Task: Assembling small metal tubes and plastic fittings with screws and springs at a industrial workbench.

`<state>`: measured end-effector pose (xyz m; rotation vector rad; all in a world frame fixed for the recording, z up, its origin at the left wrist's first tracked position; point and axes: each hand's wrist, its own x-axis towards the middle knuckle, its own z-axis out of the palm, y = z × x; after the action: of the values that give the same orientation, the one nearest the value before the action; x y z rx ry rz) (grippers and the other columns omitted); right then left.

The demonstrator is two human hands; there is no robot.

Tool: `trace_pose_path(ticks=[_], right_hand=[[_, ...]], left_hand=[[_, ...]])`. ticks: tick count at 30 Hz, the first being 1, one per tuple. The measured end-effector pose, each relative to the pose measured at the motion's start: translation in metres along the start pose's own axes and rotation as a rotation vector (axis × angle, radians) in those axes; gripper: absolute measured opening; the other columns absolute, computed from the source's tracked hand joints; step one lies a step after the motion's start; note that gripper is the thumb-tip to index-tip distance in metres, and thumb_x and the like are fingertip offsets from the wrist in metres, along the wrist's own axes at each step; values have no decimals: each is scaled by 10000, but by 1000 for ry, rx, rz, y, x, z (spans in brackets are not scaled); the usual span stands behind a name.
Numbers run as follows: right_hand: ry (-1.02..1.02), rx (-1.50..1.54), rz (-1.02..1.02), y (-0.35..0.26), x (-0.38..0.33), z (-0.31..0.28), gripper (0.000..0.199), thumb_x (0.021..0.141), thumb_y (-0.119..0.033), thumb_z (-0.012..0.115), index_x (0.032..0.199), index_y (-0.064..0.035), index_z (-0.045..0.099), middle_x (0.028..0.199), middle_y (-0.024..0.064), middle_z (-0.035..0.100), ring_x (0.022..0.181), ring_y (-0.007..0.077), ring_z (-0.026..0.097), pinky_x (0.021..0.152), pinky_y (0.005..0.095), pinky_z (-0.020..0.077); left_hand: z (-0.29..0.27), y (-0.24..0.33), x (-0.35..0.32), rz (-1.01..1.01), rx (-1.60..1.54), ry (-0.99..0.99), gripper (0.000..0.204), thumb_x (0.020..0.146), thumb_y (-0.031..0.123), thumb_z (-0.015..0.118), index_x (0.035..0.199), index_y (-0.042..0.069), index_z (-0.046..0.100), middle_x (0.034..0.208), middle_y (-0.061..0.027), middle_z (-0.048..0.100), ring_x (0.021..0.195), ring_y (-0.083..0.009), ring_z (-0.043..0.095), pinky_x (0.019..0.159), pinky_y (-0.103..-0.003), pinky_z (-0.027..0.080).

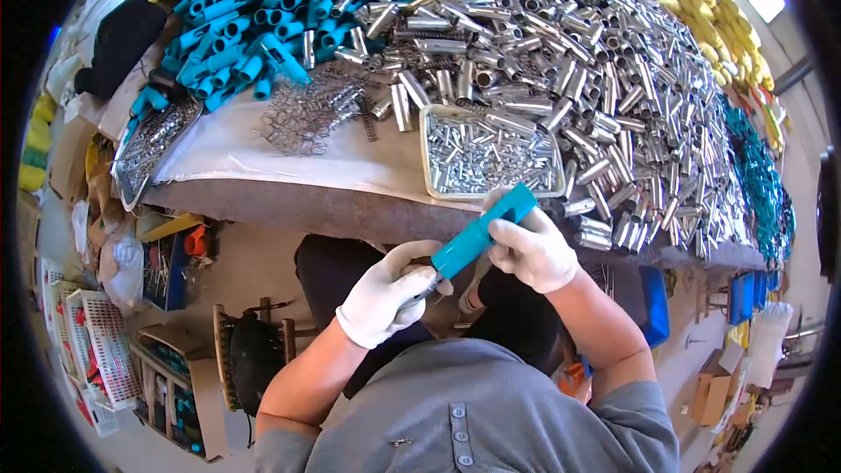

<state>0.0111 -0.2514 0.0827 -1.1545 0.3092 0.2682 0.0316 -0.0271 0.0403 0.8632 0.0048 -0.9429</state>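
Observation:
A teal plastic tube [480, 232] with a slot near its upper end is held at a slant in front of my body. My right hand [536, 252], in a white glove, is closed around its upper half, thumb on top. At the tube's lower end is my left hand [385, 293], also gloved in white. Its fingers are pinched together against that end, with a small dark bit showing between them that I cannot make out. Just beyond the tube, a shallow tray [427, 158] of small metal pieces sits at the table's near edge.
Shiny metal tubes [604, 105] are heaped across the table's right side. Teal plastic tubes [232, 44] lie piled at the back left, with loose wire springs [311, 109] in front. Another tray [131, 180] holds thin metal parts at the left edge. A blue bin [655, 307] stands below right.

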Motion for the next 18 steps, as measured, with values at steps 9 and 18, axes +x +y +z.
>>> trace_pose_path(ticks=[9, 18], right_hand=[[-159, -874, -300, -26, -20, -14, 265, 914, -180, 435, 844, -22, 637, 701, 26, 580, 551, 80, 496, 503, 231, 398], [-216, -644, -67, -6, -22, -21, 316, 943, -244, 394, 857, -34, 614, 629, 19, 525, 456, 83, 451, 439, 220, 350]], left_hand=[[3, -2, -2, -138, 285, -200, 377, 904, 216, 556, 1193, -22, 509, 841, -91, 622, 432, -26, 360, 371, -157, 274], [-4, -11, -4, -291, 99, -87, 437, 966, 320, 452, 1210, -40, 488, 750, -72, 572, 383, -40, 339, 322, -170, 246]])
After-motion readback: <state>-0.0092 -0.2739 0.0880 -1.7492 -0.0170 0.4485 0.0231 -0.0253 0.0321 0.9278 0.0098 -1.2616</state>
